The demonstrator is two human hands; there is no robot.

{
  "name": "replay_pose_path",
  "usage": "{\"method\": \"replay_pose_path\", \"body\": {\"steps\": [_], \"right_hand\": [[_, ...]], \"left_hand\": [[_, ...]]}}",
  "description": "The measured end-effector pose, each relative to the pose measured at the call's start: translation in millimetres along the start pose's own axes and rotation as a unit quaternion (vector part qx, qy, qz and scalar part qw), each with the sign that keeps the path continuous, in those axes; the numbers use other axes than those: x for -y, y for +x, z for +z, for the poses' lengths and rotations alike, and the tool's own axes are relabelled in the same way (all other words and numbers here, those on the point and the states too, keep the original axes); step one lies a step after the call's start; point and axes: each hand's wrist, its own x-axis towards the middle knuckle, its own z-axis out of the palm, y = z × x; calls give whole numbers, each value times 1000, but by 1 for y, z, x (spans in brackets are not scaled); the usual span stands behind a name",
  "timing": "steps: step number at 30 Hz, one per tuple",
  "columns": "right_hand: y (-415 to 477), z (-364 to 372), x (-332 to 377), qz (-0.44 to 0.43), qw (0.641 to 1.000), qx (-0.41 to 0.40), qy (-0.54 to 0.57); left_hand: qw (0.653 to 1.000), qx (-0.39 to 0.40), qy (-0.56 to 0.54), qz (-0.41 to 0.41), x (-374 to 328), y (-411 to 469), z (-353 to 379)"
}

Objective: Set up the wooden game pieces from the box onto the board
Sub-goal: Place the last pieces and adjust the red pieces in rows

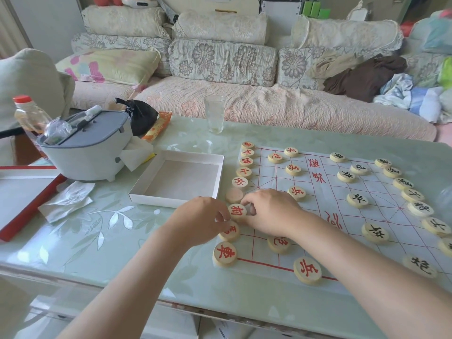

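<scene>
A paper game board [342, 189] with red lines lies on the glass table. Round wooden pieces with red characters line its left edge and black-lettered ones [357, 199] its right. Both hands meet at one red-lettered piece [238, 212] on the left edge: my right hand [271, 211] pinches it from the right, my left hand [200, 221] pinches it from the left. My left fingers partly cover the piece below [231, 233]. A blank-faced piece [234, 195] lies just above. The white box [178, 178] left of the board holds nothing.
A drinking glass [215, 113] stands behind the board. A grey lidded bin [85, 148], a bottle [29, 113], a black bag [141, 113] and crumpled tissue [68, 199] sit to the left. The red-edged box lid [22, 199] lies at the far left. A sofa runs behind the table.
</scene>
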Motion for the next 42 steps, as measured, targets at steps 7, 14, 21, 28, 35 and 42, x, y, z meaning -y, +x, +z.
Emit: {"method": "replay_pose_path", "body": {"steps": [7,14,21,28,35,42], "right_hand": [[0,5,2,19,999,-9,40],[9,-6,-6,42,995,-35,80],[39,-11,-1,-103,994,-9,24],[49,-6,-12,-96,995,-3,28],[48,-1,-24,-82,994,-39,63],[44,5,-25,-85,995,-46,35]], "left_hand": [[1000,-15,7,16,-3,-3,0],[999,-18,21,31,-4,-2,-1],[990,-118,60,53,-3,10,-4],[987,-119,84,70,1,23,-5],[987,-98,101,77,2,36,-6],[985,-72,121,100,1,49,0]]}}
